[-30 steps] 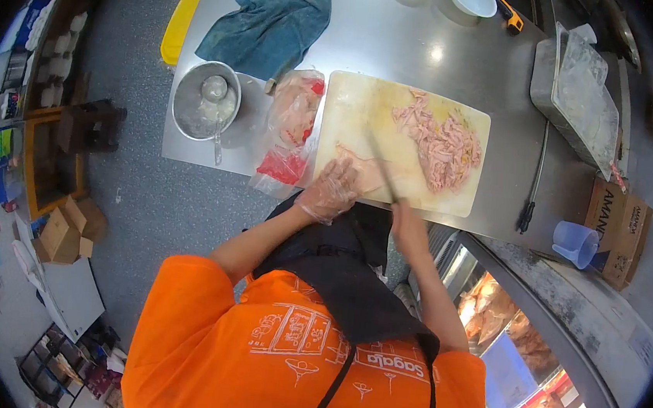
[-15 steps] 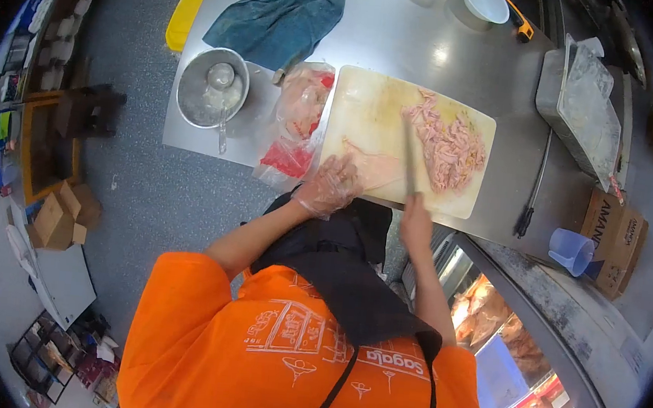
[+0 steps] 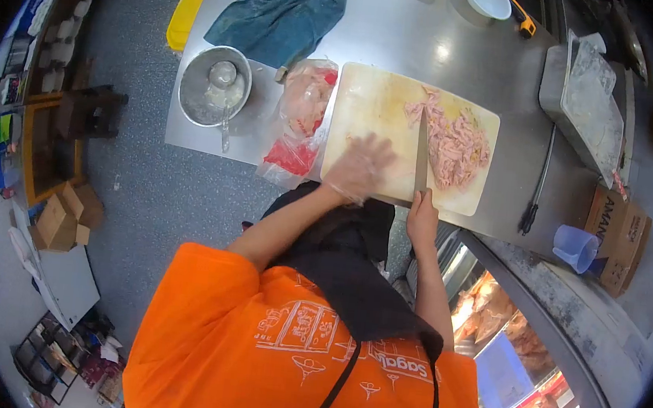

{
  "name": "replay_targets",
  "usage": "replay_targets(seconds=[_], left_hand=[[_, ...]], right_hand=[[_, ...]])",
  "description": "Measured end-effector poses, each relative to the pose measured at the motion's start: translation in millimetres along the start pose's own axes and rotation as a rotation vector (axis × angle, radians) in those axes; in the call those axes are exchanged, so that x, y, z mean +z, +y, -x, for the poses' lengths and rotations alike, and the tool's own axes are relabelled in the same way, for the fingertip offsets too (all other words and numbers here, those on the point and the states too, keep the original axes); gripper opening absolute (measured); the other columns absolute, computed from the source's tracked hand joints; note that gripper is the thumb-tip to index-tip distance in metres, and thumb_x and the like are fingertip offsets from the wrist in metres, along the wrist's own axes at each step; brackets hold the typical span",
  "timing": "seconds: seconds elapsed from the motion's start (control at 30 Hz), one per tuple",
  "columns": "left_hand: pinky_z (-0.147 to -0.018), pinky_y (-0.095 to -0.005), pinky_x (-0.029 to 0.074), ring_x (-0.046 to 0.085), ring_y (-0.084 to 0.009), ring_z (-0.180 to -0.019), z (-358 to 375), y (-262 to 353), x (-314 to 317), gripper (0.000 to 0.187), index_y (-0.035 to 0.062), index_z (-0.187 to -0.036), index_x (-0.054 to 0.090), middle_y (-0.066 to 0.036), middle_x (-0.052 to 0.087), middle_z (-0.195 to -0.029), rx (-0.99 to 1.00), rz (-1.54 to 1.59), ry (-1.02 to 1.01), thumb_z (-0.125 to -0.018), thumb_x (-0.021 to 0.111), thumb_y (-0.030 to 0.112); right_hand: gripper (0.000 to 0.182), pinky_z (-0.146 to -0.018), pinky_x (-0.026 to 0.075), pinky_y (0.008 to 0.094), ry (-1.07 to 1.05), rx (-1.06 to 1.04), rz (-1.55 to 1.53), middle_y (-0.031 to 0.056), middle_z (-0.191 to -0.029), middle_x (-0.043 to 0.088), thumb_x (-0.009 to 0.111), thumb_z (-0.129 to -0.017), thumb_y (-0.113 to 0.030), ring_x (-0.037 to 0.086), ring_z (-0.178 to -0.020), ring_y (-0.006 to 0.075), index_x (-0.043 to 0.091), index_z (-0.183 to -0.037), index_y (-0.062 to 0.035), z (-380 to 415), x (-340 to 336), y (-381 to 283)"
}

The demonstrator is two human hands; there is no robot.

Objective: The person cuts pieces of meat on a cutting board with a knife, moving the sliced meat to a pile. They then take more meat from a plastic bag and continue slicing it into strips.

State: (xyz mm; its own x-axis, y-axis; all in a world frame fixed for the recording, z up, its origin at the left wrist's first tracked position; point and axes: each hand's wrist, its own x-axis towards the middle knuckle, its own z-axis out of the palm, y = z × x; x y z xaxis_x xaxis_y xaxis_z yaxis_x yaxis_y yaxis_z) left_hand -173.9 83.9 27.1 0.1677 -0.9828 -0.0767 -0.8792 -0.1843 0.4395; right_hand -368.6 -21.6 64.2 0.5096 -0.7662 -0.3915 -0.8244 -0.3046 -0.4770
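My right hand [image 3: 422, 214] is closed round the handle of a knife [image 3: 423, 152], whose blade stands along the left edge of a heap of sliced raw meat [image 3: 458, 147]. Over the near left part of the white cutting board [image 3: 363, 91] lies my left hand [image 3: 361, 168] in a clear plastic glove, fingers stretched and spread, a little blurred. The piece of meat that was under it is mostly hidden. Just left of the board, a clear plastic bag [image 3: 304, 109] with pale raw meat and red printing rests on the metal table.
A steel bowl [image 3: 196, 92] with a ladle [image 3: 223, 75] in it stands left of the bag. Behind lies a teal cloth [image 3: 279, 15]. A white bowl [image 3: 487, 0], a yellow-black tool [image 3: 523, 19], a metal tray [image 3: 584, 102] and a sharpening steel [image 3: 542, 176] are to the right.
My left hand has shifted right and away from me over the board, its fingers spreading. The knife has moved slightly right, against the sliced meat.
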Motion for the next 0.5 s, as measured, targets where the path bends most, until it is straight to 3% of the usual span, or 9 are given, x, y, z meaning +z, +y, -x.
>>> replay_targets(seconds=[0.03, 0.1, 0.13, 0.2, 0.23, 0.3, 0.33, 0.4, 0.5], left_hand=[[-0.117, -0.0568, 0.023, 0.03, -0.0431, -0.144, 8, -9, 1, 0.061, 0.0082, -0.149, 0.039, -0.015, 0.033, -0.158, 0.005, 0.004, -0.013, -0.094, 0.051, 0.032], [-0.119, -0.0573, 0.019, 0.028, -0.0453, -0.145, 8, -29, 2, 0.06, 0.0071, -0.15, 0.038, -0.016, 0.032, -0.158, -0.184, -0.1, 0.232, -0.095, 0.049, 0.029], [-0.119, -0.0573, 0.019, 0.028, -0.0453, -0.145, 1, -33, 0, 0.06, 0.0071, -0.15, 0.038, -0.016, 0.032, -0.158, -0.182, -0.102, 0.233, -0.095, 0.049, 0.029], [-0.12, -0.0572, 0.015, 0.025, -0.0452, -0.146, -15, -31, -18, 0.059, 0.0066, -0.15, 0.037, -0.018, 0.03, -0.159, -0.42, -0.082, 0.164, -0.095, 0.046, 0.027], [-0.12, -0.0572, 0.015, 0.025, -0.0452, -0.146, -19, -25, -23, 0.059, 0.0066, -0.15, 0.037, -0.018, 0.03, -0.159, -0.416, -0.081, 0.165, -0.095, 0.046, 0.027], [-0.119, -0.0574, 0.017, 0.024, -0.0427, -0.147, -25, -5, -22, 0.059, 0.0063, -0.151, 0.036, -0.02, 0.029, -0.159, -0.232, -0.445, 0.115, -0.096, 0.045, 0.025], [-0.119, -0.0574, 0.017, 0.024, -0.0427, -0.147, -24, 6, -10, 0.059, 0.0063, -0.151, 0.036, -0.02, 0.029, -0.159, -0.236, -0.444, 0.114, -0.096, 0.045, 0.025], [-0.119, -0.0566, 0.018, 0.024, -0.041, -0.148, -17, 24, 18, 0.059, 0.0086, -0.152, 0.035, -0.018, 0.027, -0.161, 0.111, -0.072, -0.078, -0.097, 0.045, 0.026], [-0.117, -0.0549, 0.023, 0.026, -0.0371, -0.148, 2, -1, 18, 0.057, 0.0135, -0.151, 0.039, -0.015, 0.031, -0.16, 0.146, -0.07, 0.096, -0.096, 0.047, 0.03]], right_hand=[[0.026, -0.067, 0.044, 0.0605, -0.005, 0.013, -0.003, 0.0325, -0.082, 0.063, 0.041, -0.105, -0.028, 0.061, -0.08, 0.0539, 0.047, -0.109, -0.0032, 3, 1, 1], [0.026, -0.068, 0.044, 0.0609, 0.017, 0.01, -0.042, 0.0324, -0.083, 0.063, 0.041, -0.105, -0.028, 0.061, -0.082, 0.0534, 0.048, -0.11, -0.0037, 0, 3, 1], [0.026, -0.068, 0.044, 0.0609, 0.019, 0.01, -0.044, 0.0324, -0.083, 0.063, 0.041, -0.105, -0.028, 0.061, -0.082, 0.0534, 0.048, -0.11, -0.0037, 0, 2, 0], [0.027, -0.07, 0.045, 0.0613, 0.001, 0.055, -0.015, 0.0322, -0.084, 0.064, 0.041, -0.105, -0.029, 0.061, -0.084, 0.0535, 0.048, -0.11, -0.0041, 1, 1, -3], [0.027, -0.07, 0.045, 0.0613, 0.005, 0.057, -0.015, 0.0322, -0.084, 0.064, 0.041, -0.105, -0.029, 0.061, -0.084, 0.0535, 0.048, -0.11, -0.0041, 1, 1, -4], [0.028, -0.071, 0.045, 0.061, -0.006, 0.067, 0.006, 0.0321, -0.084, 0.064, 0.041, -0.105, -0.031, 0.061, -0.084, 0.0539, 0.048, -0.11, -0.0037, 1, 0, -4], [0.028, -0.071, 0.045, 0.061, -0.009, 0.065, 0.008, 0.0321, -0.084, 0.064, 0.041, -0.105, -0.031, 0.061, -0.084, 0.0539, 0.048, -0.11, -0.0037, 1, 1, -1], [0.029, -0.071, 0.046, 0.0605, 0.027, 0.004, -0.06, 0.0321, -0.085, 0.064, 0.041, -0.105, -0.031, 0.061, -0.084, 0.0542, 0.049, -0.109, -0.0035, 0, 4, 2], [0.028, -0.072, 0.046, 0.0597, -0.025, 0.048, 0.02, 0.0315, -0.086, 0.065, 0.042, -0.105, -0.03, 0.062, -0.084, 0.0538, 0.049, -0.109, -0.0032, 0, -1, 0]])
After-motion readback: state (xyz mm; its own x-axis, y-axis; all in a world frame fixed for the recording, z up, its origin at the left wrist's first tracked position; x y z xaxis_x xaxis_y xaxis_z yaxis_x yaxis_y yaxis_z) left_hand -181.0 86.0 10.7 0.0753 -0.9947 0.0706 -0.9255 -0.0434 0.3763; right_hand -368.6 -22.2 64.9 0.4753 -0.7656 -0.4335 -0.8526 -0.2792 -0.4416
